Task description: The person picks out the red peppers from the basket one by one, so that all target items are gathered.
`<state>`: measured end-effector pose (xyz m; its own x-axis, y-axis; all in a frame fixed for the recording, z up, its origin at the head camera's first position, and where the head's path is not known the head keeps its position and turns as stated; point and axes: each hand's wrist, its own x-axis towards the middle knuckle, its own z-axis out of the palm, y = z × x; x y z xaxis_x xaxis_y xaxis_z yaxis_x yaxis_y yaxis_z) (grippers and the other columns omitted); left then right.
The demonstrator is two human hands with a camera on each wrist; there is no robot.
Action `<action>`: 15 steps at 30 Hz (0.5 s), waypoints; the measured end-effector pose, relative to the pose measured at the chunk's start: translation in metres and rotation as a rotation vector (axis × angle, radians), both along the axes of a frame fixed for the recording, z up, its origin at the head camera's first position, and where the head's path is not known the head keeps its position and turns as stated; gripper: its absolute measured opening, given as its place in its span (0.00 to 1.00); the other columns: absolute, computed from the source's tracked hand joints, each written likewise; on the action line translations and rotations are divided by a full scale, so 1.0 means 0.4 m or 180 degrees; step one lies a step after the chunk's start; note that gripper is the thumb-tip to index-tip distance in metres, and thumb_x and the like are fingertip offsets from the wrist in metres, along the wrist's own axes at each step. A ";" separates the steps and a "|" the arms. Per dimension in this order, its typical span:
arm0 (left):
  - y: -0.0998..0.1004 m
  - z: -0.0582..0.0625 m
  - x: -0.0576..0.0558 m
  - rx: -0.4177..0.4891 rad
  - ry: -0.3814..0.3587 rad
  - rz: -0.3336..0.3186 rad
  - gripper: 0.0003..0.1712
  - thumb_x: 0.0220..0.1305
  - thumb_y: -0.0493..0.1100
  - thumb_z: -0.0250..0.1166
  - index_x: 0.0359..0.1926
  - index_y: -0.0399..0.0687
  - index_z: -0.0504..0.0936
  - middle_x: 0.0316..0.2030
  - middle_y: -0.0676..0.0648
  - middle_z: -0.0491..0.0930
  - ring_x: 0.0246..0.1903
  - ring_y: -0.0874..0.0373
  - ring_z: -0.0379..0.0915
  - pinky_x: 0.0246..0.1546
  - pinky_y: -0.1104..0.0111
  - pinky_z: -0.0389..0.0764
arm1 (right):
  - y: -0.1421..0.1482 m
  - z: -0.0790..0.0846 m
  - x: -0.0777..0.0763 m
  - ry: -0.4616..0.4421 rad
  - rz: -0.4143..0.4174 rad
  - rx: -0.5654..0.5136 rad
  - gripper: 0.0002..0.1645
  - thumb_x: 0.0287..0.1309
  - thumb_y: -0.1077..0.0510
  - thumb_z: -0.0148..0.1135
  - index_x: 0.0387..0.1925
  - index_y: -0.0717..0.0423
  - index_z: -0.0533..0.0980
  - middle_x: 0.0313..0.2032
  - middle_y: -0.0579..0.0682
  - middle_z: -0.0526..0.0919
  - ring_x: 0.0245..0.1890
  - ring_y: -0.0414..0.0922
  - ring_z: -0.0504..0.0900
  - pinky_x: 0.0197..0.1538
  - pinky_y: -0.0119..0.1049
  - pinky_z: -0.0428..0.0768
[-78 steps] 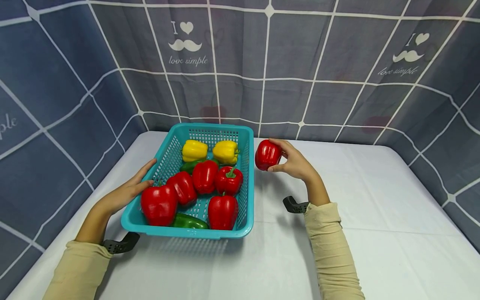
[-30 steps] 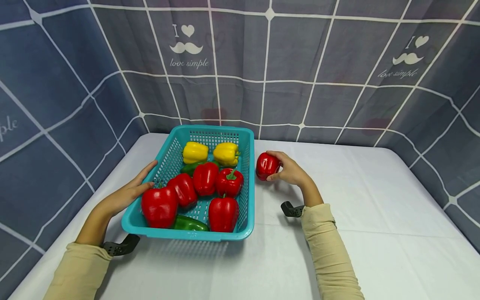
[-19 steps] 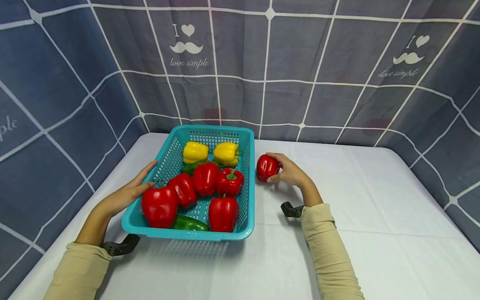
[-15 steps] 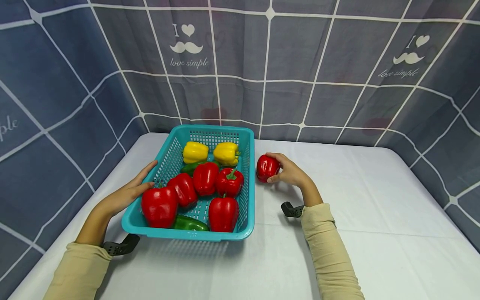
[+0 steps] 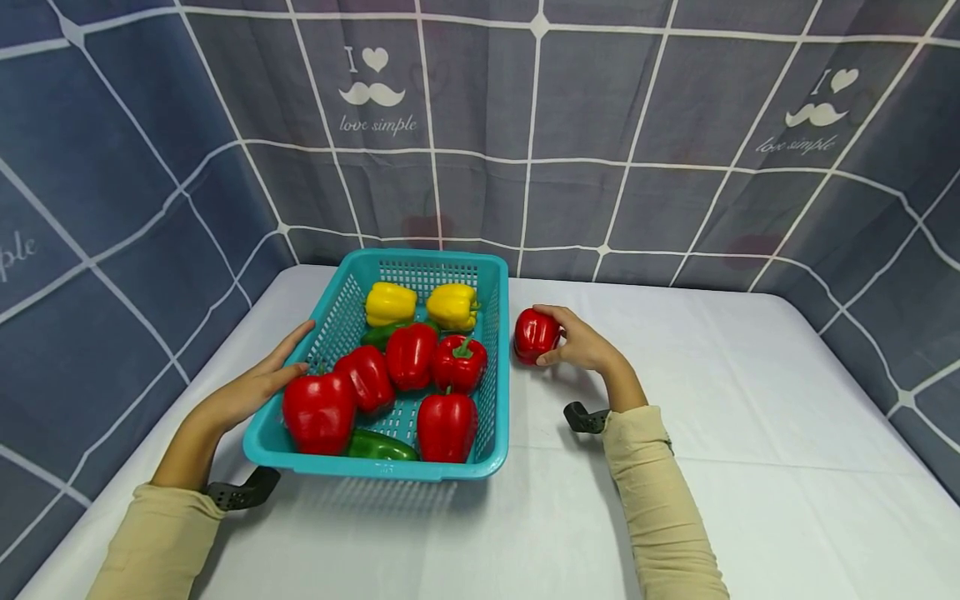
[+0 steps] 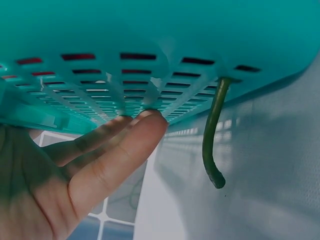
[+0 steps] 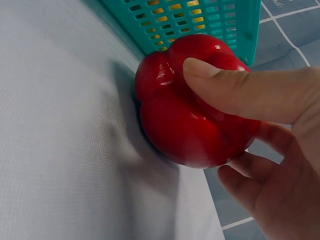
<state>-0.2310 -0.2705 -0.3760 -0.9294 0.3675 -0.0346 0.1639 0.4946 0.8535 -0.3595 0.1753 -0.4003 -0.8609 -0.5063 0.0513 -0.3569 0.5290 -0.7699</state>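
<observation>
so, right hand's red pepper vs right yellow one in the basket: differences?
The held red pepper is outside the basket, the right yellow pepper inside. The right hand grips the held red pepper; the right yellow pepper is untouched. The right yellow pepper shows a green stem; the held red pepper shows none. Both are glossy bell peppers.

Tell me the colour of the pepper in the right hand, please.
The pepper is glossy red; the right wrist view shows it best.
</observation>
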 end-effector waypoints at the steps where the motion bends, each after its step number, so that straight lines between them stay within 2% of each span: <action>1: 0.000 0.000 0.000 0.0001 -0.0001 0.0001 0.38 0.69 0.45 0.43 0.71 0.52 0.32 0.69 0.33 0.32 0.62 0.26 0.40 0.43 0.46 0.76 | 0.001 0.001 0.001 0.0001 0.0009 0.0006 0.51 0.38 0.66 0.70 0.66 0.55 0.56 0.63 0.58 0.59 0.61 0.55 0.60 0.63 0.55 0.60; 15: 0.003 0.007 0.003 0.0012 -0.0050 0.0030 0.38 0.68 0.45 0.43 0.71 0.51 0.32 0.69 0.34 0.32 0.63 0.26 0.40 0.44 0.45 0.75 | 0.006 0.006 0.006 0.0008 0.0059 0.0133 0.48 0.41 0.63 0.69 0.65 0.53 0.57 0.63 0.58 0.59 0.62 0.55 0.58 0.61 0.57 0.62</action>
